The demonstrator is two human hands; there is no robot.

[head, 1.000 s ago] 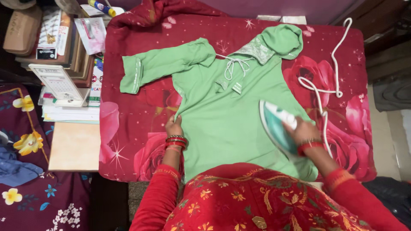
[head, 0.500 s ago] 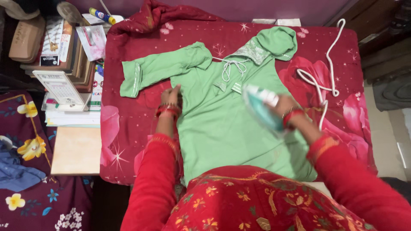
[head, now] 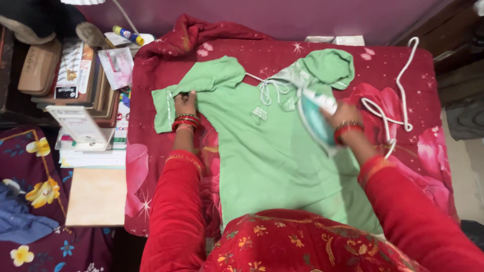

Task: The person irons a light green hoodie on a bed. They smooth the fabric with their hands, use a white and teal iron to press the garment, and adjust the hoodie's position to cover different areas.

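red blanket [head: 403, 166]: iron [head: 313, 117] tip points at hood [head: 325, 65].

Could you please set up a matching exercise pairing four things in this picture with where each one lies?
Things:
1. left hand
2. right hand
3. white cord
4. desk calendar

Places:
A. looped on the red floral blanket, right of the garment
B. on the stack of books left of the blanket
C. on the sleeve of the green hooded top
D. on the handle of the teal and white iron, near the hood

Pairs: 1-C, 2-D, 3-A, 4-B
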